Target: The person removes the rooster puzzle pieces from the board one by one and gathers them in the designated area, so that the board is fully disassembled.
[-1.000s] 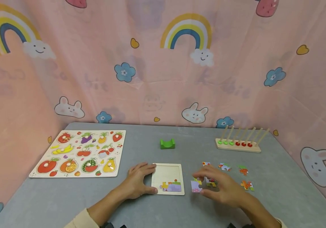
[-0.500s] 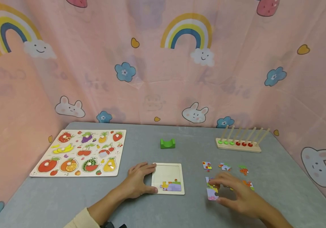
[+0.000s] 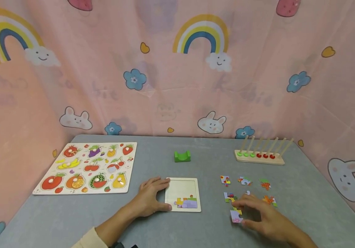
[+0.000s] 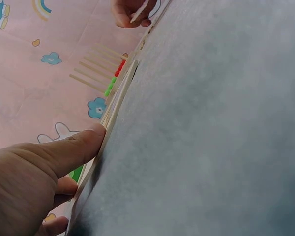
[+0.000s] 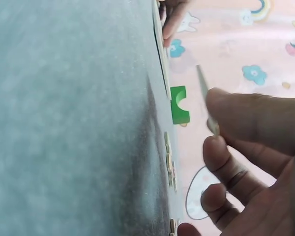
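Observation:
My left hand (image 3: 152, 197) holds the left side of a square wooden puzzle tray (image 3: 182, 179), thumb at the near corner and fingers at the far one. A few joined puzzle pieces (image 3: 190, 202) lie in the tray's lower right part. To the right, my right hand (image 3: 264, 215) pinches a lilac and yellow puzzle piece (image 3: 236, 216) by its edge. In the right wrist view that piece (image 5: 204, 88) shows edge-on between thumb and fingers, raised off the table. A loose piece with a red and green picture (image 3: 229, 197) lies just beyond it.
More loose pieces (image 3: 265, 184) lie in rows beyond the right hand. A fruit peg puzzle board (image 3: 84, 175) takes up the left side. Behind the tray stands a green notched block (image 3: 182, 157); a wooden peg rack with beads (image 3: 258, 159) stands back right.
My right hand has moved right and toward me with the pinched piece, uncovering loose pieces behind it. The left hand and tray have stayed in place.

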Action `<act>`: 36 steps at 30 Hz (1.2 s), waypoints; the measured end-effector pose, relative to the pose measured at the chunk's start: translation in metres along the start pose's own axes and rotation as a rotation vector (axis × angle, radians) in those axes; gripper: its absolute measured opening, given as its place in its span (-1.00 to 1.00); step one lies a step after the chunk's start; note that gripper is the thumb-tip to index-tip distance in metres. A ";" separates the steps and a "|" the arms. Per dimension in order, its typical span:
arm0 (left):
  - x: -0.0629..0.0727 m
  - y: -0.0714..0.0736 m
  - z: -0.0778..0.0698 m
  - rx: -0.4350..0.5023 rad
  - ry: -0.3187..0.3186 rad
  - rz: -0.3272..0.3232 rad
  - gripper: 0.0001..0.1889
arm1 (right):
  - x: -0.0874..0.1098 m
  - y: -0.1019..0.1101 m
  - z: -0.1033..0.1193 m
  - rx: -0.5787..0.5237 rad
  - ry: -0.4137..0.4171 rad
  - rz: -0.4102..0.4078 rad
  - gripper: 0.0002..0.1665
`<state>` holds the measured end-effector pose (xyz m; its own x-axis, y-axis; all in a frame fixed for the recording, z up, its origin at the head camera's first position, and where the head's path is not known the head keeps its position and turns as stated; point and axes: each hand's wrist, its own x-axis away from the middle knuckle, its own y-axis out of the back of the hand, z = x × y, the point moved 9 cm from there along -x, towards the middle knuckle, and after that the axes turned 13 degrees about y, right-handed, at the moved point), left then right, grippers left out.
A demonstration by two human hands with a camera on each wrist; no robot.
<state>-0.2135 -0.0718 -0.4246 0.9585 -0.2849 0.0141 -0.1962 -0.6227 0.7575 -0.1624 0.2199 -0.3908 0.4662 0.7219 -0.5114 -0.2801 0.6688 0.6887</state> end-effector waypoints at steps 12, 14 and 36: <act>0.002 0.000 0.001 0.010 0.002 0.010 -0.23 | 0.002 -0.010 -0.006 -0.004 -0.004 0.054 -0.48; 0.002 0.000 0.001 0.015 0.002 0.014 -0.22 | 0.002 -0.011 -0.007 0.005 -0.031 0.067 -0.49; 0.001 -0.001 0.001 0.009 0.009 0.016 -0.22 | -0.022 0.043 0.018 0.166 -0.037 -0.027 -0.34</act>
<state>-0.2127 -0.0723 -0.4255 0.9569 -0.2885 0.0324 -0.2139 -0.6248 0.7509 -0.1697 0.2293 -0.3408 0.5031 0.6948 -0.5140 -0.1259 0.6473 0.7518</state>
